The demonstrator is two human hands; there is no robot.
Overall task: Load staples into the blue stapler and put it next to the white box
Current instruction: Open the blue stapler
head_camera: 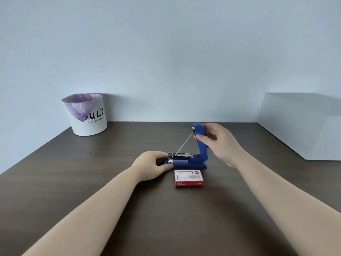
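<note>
The blue stapler [188,161] is pinned to the desk [129,209] by the left hand [153,166], its grip closed on the base. The lid is held upright in the narrow grip of the right hand [216,140], so the staple channel is exposed (the staple box [188,177] is still closed).

One blue stapler [191,161], one box of staples [188,177], one white bin [88,119], one large white box [302,124], and two hands, left [153,166] and right [219,143].

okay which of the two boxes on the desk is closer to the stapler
The small red and white staple box, lying just in front of the open blue stapler. The big white box stands far off at the desk's right edge.
</note>
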